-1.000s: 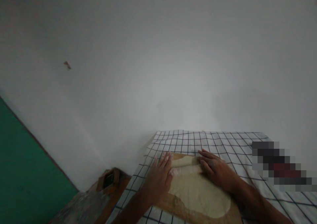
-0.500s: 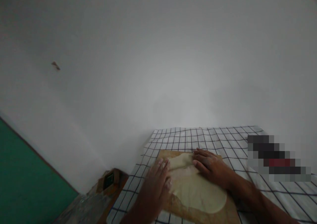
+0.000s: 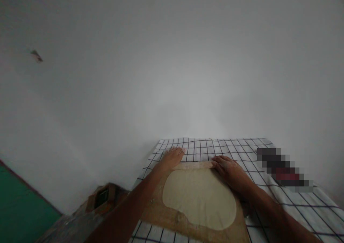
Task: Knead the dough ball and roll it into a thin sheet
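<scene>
A flat, pale sheet of rolled dough (image 3: 200, 196) lies on a brown wooden board (image 3: 161, 214). Across the board's far end runs a light wooden bar (image 3: 193, 165), which looks like a rolling pin, its ends hidden by my hands. My left hand (image 3: 173, 157) lies flat over its left end, fingers stretched past the board's far edge. Over the right end rests my right hand (image 3: 228, 168), palm down with its fingers extended, close to the dough's upper right edge. White flour-like traces show on the left fingertips.
Under the board is a white cloth (image 3: 268, 178) with a dark grid. A pixelated dark and red patch covers something on the cloth at right. A brown box-like object (image 3: 100, 198) sits at lower left. Behind rises a pale wall (image 3: 172, 64) with a green section (image 3: 21, 203).
Both hands and the bar have moved away from me, from the dough's upper part to the board's far end. More of the dough is uncovered. The camera view has shifted slightly.
</scene>
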Tool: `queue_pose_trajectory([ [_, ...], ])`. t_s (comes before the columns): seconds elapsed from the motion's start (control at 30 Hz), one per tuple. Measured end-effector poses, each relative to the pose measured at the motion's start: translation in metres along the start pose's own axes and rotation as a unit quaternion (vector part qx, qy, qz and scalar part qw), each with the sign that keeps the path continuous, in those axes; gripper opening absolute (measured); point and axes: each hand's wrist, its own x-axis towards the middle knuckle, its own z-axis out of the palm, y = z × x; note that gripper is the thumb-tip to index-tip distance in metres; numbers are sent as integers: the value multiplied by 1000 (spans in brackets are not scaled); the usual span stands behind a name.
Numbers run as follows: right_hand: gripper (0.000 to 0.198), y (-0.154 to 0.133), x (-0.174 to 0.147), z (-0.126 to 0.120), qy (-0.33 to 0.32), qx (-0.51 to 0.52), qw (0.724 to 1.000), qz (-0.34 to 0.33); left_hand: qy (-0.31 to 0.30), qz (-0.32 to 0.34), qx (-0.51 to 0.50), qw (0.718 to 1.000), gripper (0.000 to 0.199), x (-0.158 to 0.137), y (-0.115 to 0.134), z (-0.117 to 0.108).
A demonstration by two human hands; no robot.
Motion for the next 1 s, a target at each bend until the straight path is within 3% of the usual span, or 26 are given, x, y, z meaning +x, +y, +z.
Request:
queue_pose_trajectory([
  [0.1, 40, -1, 1, -3, -10, 41, 999, -23, -38, 39, 0, 999, 40, -10, 5, -6],
  [0.2, 42, -5, -1, -5, -31, 89, 994, -48, -48, 34, 5, 998, 41, -35, 18, -18],
  [0.33, 40, -13, -5, -6, -65, 113, 990, -62, -22, -11, 15, 1000, 44, -87, 48, -39],
  [0.53, 49, -21, -7, -10, -68, 132, 987, -68, 14, 16, 14, 1000, 53, -155, 83, -58],
  [0.77, 44, -22, -9, -12, -81, 156, 982, -67, 17, -31, -68, 997, 28, -152, 73, -64],
  [1.0, 51, -25, -8, -22, -62, 193, 977, -66, 7, 17, -24, 1000, 29, -178, 87, -71],
])
